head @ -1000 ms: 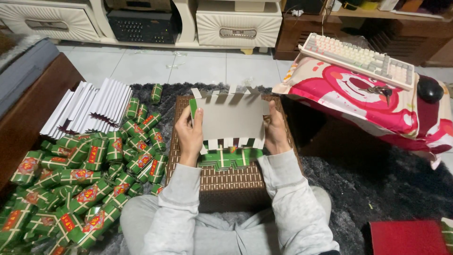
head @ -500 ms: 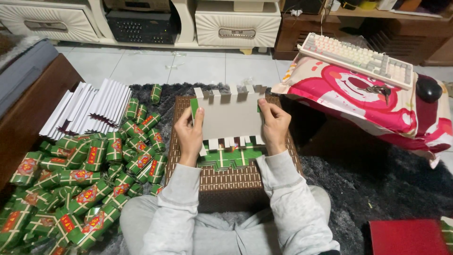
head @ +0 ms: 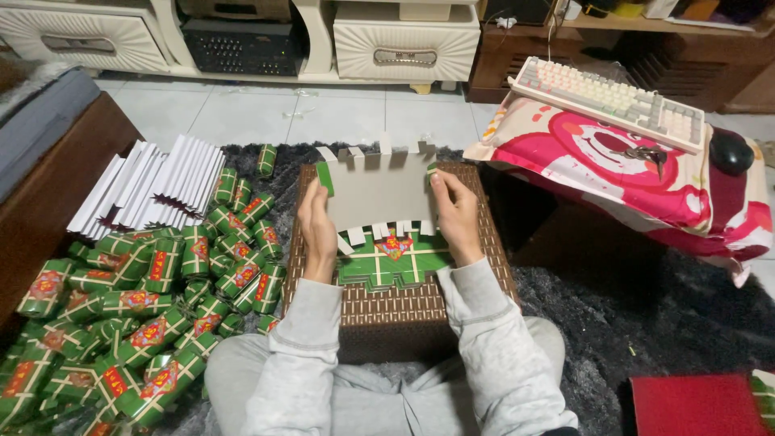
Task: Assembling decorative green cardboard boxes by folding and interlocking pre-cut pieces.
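One flat grey card blank (head: 375, 190) stands above the woven stool (head: 404, 303), over green printed sheets (head: 391, 262). Your left hand (head: 317, 234) and right hand (head: 454, 216) each pinch a side edge. It looks light, thin and easily creased; grip beside the folds, clear of the tabs.

Both hands, left hand (head: 316, 230) and right hand (head: 456, 218), hold a grey card sheet (head: 376, 192) over a wicker box (head: 395, 303).

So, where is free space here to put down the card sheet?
Free: the dark rug between the wicker box and the red box. Crowded: the left side, with green folded boxes and white sheets.
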